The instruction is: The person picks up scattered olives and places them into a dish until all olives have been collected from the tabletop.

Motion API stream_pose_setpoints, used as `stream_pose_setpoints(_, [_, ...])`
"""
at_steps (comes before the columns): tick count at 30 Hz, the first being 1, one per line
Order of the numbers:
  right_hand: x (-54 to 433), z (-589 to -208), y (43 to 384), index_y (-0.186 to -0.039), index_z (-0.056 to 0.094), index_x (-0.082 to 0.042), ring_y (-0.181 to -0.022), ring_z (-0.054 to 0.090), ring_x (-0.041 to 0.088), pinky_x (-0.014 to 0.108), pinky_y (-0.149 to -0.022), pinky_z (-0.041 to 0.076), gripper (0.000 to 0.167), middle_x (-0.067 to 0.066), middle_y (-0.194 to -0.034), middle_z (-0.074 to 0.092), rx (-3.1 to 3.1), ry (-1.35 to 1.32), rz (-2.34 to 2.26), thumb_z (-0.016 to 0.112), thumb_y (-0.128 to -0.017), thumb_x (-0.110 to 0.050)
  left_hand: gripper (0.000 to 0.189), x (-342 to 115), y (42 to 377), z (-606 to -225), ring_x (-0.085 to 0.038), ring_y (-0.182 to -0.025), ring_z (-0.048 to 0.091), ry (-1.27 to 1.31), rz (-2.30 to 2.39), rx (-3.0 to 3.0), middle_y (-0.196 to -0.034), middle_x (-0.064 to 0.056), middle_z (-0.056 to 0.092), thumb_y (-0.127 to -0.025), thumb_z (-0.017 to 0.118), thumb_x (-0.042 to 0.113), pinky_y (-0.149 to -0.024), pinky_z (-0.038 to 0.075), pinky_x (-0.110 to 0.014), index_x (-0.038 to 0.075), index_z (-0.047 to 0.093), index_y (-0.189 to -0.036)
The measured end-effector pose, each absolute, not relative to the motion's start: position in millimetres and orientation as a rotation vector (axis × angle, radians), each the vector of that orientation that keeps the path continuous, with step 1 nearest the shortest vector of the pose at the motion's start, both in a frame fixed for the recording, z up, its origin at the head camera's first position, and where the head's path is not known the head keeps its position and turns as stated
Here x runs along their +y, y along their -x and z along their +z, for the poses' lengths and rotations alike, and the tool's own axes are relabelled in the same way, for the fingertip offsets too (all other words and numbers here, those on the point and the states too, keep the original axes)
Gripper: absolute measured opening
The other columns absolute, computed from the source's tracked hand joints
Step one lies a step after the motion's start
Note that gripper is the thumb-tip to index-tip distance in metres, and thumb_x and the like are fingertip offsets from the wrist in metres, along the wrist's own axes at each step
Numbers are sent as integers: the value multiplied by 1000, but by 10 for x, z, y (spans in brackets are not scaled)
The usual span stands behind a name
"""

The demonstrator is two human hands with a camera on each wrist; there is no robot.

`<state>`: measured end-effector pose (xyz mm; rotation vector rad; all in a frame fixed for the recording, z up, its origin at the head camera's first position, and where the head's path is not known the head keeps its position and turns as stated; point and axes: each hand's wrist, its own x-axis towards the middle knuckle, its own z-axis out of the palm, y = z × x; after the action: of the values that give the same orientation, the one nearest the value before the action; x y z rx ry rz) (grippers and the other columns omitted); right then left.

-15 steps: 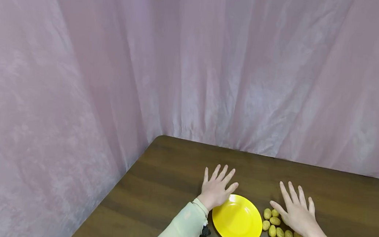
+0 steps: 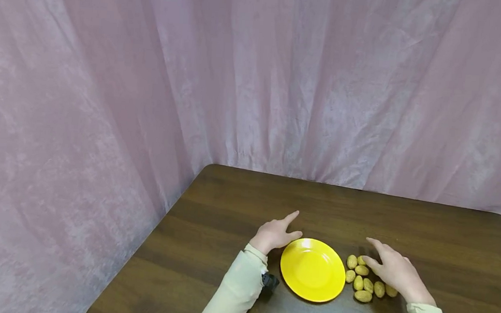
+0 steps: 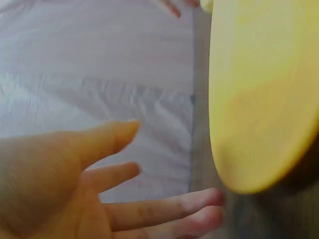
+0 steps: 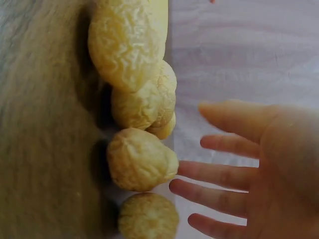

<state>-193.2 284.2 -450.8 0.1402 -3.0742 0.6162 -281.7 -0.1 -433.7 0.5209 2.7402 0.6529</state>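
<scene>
A round yellow plate [image 2: 312, 271] lies on the table. Beside its upper left rim is my left hand [image 2: 271, 235], thumb and forefinger extended; the left wrist view shows the hand [image 3: 60, 184] with relaxed fingers and nothing in them. Right of the plate lie several wrinkled, yellowish oval pieces, nut- or fruit-like [image 2: 363, 296], of a kind I cannot tell. Over their right side hovers my right hand [image 2: 397, 272], partly covering the group. From the right wrist, this hand [image 4: 279, 169] appears spread and holding nothing, near the wrinkled pieces [image 4: 142, 159].
The brown wooden table [image 2: 174, 248] carries the plate and the oval pieces. Pink curtains [image 2: 256, 79] hang behind it and along its left side. Black wrist cameras [image 2: 270, 281] sit under both sleeves.
Both hands have turned from spread, palm-down poses, their fingers drawing closer together and tipping sideways. The head view has tilted down slightly. Plate and oval pieces keep their arrangement.
</scene>
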Motion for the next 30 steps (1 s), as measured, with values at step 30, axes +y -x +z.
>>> stream_pose_setpoints(30, [2845,-4698,2036,-91,64,-9,-71,58,14,44,-69,48,13,-2,-80,64,-2912,-315,573,74,-82,-11,45,-259,3075,-4747,-15,-49,62,-498,1159,2129,-60,-6,66,-84,73,11,-50,49,-20,24,66,-126])
